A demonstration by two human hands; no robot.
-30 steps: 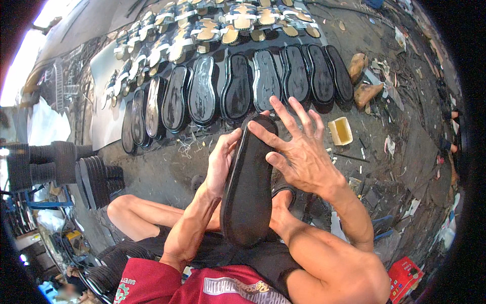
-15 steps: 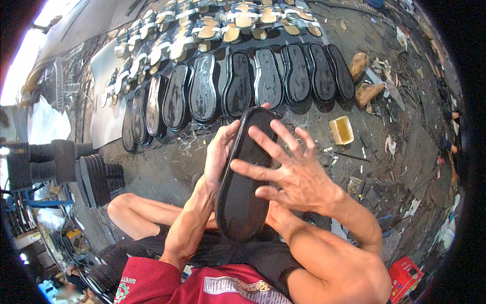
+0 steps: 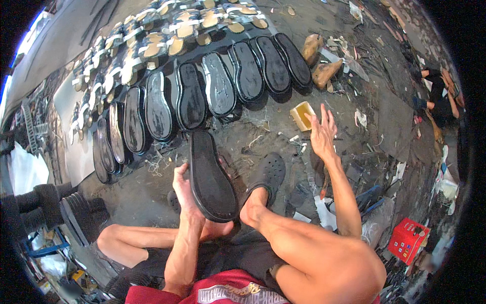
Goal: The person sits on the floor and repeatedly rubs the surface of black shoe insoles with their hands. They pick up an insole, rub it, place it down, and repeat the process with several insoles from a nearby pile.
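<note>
**Our right hand [image 3: 323, 131] leaves the sole [image 3: 210, 175], stretches to a yellow tub [image 3: 298, 115]**

Half a second ago our right hand was spread across the sole; now it reaches out at the yellow tub, its fingers extended and apart, though we cannot tell whether they touch it. The sole, which leaned right in our view, now leans left, its face uncovered. Our left hand [image 3: 188, 196] grips it, thumb along one edge, other fingers partly hidden behind.

Around us, the dark, worn floor [image 3: 276, 141] is littered with scraps and threads. Ahead runs a row of glossy black soles [image 3: 192, 96], with white-strapped sandals [image 3: 182, 30] ranked behind and a red box [image 3: 409, 240] to our right.

Held between that row and our lap, the sole is matte black, round-ended, narrower at the waist and thinly rimmed.
</note>
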